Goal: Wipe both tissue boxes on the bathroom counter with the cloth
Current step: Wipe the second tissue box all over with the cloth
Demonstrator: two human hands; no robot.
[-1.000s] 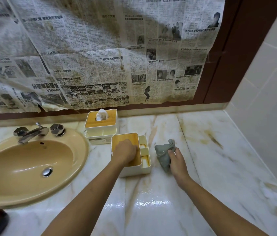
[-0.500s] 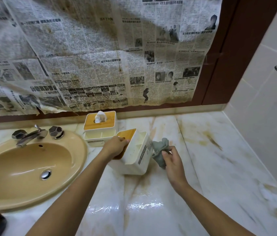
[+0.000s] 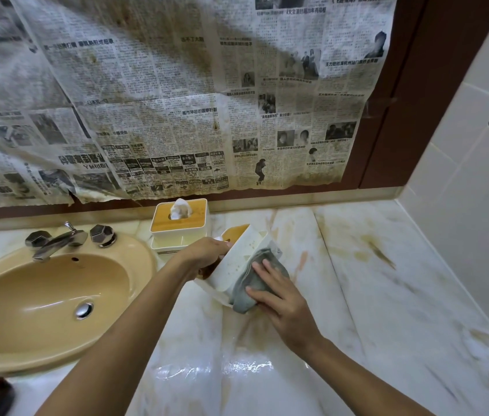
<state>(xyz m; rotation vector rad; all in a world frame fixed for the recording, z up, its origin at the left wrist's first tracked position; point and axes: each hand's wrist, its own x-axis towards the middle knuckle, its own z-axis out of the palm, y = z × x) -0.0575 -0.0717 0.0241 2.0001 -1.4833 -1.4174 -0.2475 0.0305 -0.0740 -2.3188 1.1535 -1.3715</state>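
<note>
Two white plastic tissue boxes with tan wooden lids are on the cream marble counter [image 3: 357,295]. The near tissue box [image 3: 235,259] is tipped on edge just right of the tan oval basin [image 3: 42,295], with its pale walls turned toward the operator. The probable purpose is to expose faces that cannot be reached while it stands upright. The left hand [image 3: 207,253] grips its lid end with curled fingers and steadies it. The right hand [image 3: 285,298] presses the crumpled grey cloth [image 3: 246,280] against the exposed wall with straight fingers and clasps nothing. The far tissue box [image 3: 180,226] stands upright by the back wall with a tissue protruding, apparently not yet being wiped. Most of the near box's lid and the left fingertips are hidden. Whether the box rests on the counter or is lifted cannot be determined.
</note>
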